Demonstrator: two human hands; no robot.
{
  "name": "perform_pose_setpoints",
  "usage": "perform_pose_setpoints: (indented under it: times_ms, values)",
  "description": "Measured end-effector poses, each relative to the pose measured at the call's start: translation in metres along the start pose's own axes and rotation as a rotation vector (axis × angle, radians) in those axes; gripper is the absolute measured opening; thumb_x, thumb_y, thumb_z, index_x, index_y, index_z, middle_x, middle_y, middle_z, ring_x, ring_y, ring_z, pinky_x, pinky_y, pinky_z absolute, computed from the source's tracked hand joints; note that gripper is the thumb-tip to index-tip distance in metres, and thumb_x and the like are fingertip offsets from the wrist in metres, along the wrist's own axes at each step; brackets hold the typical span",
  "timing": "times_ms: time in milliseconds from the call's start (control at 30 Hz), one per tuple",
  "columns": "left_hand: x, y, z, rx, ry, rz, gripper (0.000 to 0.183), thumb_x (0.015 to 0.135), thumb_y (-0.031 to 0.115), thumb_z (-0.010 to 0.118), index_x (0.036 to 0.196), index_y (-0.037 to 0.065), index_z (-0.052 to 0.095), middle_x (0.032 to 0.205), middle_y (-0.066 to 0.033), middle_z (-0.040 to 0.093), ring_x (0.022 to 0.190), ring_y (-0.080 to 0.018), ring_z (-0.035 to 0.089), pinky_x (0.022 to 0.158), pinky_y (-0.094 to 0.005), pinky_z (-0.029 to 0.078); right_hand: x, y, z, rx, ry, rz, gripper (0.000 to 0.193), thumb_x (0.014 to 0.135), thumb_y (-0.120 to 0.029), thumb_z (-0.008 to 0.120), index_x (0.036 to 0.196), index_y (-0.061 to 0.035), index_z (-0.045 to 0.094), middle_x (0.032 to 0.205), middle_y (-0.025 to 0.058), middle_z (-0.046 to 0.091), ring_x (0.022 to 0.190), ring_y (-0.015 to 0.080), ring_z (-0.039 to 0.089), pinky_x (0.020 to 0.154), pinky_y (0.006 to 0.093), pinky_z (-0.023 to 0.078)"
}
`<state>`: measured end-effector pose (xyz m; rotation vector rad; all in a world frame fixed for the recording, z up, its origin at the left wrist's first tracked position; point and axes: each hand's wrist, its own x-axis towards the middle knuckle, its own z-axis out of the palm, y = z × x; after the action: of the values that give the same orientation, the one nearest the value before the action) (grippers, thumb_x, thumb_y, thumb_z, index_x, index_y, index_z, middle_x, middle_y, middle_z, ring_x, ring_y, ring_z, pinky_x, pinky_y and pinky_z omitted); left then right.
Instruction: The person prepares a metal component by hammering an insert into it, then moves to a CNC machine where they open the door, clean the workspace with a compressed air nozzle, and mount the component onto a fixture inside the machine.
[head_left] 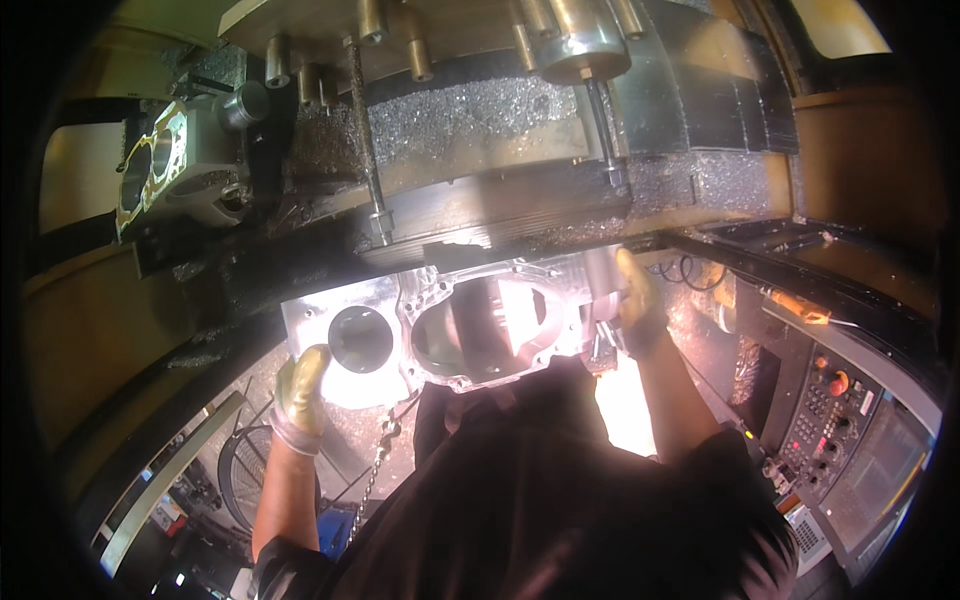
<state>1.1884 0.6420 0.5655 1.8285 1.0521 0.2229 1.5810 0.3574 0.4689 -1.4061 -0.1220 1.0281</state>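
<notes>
A large, bright metal casting [400,335], a housing with one round bore and a wide oval opening, is held level in front of my body. My left hand [301,392], in a pale yellowish glove, grips its left end, thumb on the top face. At the opposite end, my right hand [636,292] wears a similar glove and is closed on the side, with most fingers hidden behind the metal. Strong light washes out part of the casting's lower left and right end. The far edge lies close to the machine's front ledge [330,262].
Overhead hangs a metal fixture plate [320,25] with pins and long threaded rods [362,140]. A second casting [165,165] stands at far left. Metal chips [490,110] cover the machine bed. On the right are an orange-handled tool [798,306] and a control panel [828,425]; a chain [378,460] hangs below.
</notes>
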Motion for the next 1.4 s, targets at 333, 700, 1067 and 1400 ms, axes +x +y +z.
perform_pose_setpoints:
  times_ms: [333,700,1067,1400]
  values:
    - [0.049,0.014,0.012,0.196,0.030,0.327,0.035,0.107,0.028,0.050,0.112,-0.002,0.068,0.091,-0.0144,0.068,0.078,-0.0210,0.059,0.066,-0.0344,0.047,0.034,-0.051,-0.063,-1.025,-0.046,-0.520,0.038,0.099,-0.005,0.060,0.137,-0.0025,0.058,0.134,0.0261,0.058,0.119,0.0378,0.064,0.097,0.0399,0.057]
    - [0.105,0.000,0.003,0.509,0.082,0.754,0.043,0.096,-0.002,0.061,0.138,0.004,0.058,0.120,-0.0210,0.068,0.097,-0.0340,0.069,0.082,-0.0373,0.057,0.083,-0.116,-0.027,-0.879,-0.096,-0.754,0.058,0.111,-0.038,0.030,0.140,0.0049,0.056,0.142,0.0239,0.058,0.129,0.0331,0.059,0.107,0.0375,0.050]
    - [0.157,0.016,-0.004,0.600,0.133,0.856,0.064,0.084,-0.017,0.059,0.144,0.003,0.054,0.128,-0.0230,0.066,0.109,-0.0370,0.068,0.091,-0.0392,0.058,0.144,-0.132,-0.040,-0.230,-0.181,-0.198,0.107,0.095,-0.081,0.029,0.156,0.0077,0.032,0.141,0.0219,0.061,0.090,0.0232,0.066,0.073,0.0302,0.052]
    - [0.191,0.026,-0.007,0.494,0.093,0.739,0.059,0.086,-0.016,0.061,0.142,0.002,0.054,0.122,-0.0246,0.068,0.103,-0.0374,0.070,0.088,-0.0391,0.059,0.135,-0.187,0.017,-0.432,-0.102,-0.329,0.030,0.109,-0.023,0.049,0.123,-0.0008,0.065,0.091,0.0039,0.065,0.080,0.0136,0.064,0.068,0.0268,0.052]
